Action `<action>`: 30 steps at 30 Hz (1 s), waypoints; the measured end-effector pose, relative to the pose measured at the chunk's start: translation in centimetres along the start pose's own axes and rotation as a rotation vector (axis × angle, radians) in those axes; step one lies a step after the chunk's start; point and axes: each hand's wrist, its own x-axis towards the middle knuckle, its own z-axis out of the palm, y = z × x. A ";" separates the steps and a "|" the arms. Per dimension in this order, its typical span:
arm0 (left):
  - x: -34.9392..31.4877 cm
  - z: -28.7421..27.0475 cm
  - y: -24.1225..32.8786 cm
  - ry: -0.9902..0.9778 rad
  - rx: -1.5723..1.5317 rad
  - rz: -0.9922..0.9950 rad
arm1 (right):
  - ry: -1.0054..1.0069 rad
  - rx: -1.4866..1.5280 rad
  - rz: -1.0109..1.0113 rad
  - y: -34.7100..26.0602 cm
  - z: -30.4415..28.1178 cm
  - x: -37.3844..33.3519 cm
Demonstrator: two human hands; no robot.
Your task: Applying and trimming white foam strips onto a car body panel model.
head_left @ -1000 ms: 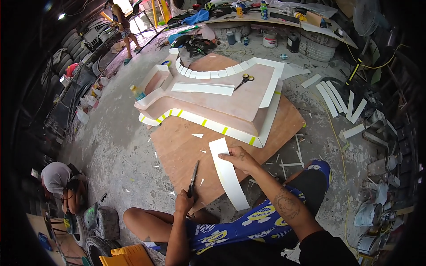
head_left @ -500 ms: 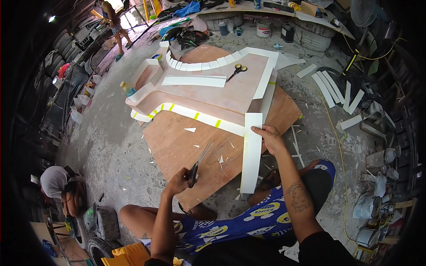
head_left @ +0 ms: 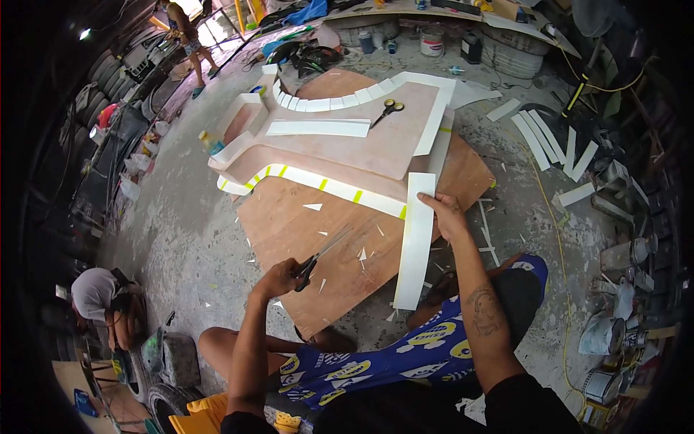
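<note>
My left hand point(head_left: 279, 280) is closed on the handles of black scissors point(head_left: 315, 267), whose blades point up and to the right over the plywood sheet point(head_left: 347, 289). In my right hand point(head_left: 446, 211) a long white strip point(head_left: 414, 249) is pinched near its upper end and hangs over the board's near right edge. Just beyond the strip lies a pinkish shaped panel point(head_left: 347, 148), its front edge lined with white strip and yellow-green tape marks point(head_left: 357, 197). A second pair of scissors point(head_left: 390, 108) with yellow-ringed handles and a loose white strip point(head_left: 318, 128) lie on the panel.
Small white offcuts point(head_left: 313, 207) dot the plywood. Several cut white strips point(head_left: 538, 137) lie on the floor at right, near a yellow cord point(head_left: 553, 224). A crouching person point(head_left: 108, 307) is at lower left; another person point(head_left: 189, 47) stands far left. Buckets point(head_left: 432, 45) stand at the back.
My right hand has shifted the white strip slightly up and right, uncovering a tape mark beside it. My left hand has moved a little up and left, tilting the scissors flatter.
</note>
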 end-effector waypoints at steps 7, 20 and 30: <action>0.5 6.4 -3.6 0.522 0.247 0.056 | 0.113 0.020 -0.016 0.7 -0.5 2.8; 11.7 8.4 16.3 0.028 -0.842 0.209 | 0.170 0.049 -0.035 0.2 1.0 3.9; 12.8 9.1 17.0 0.088 -0.828 0.248 | 0.248 0.197 -0.012 0.3 0.7 5.6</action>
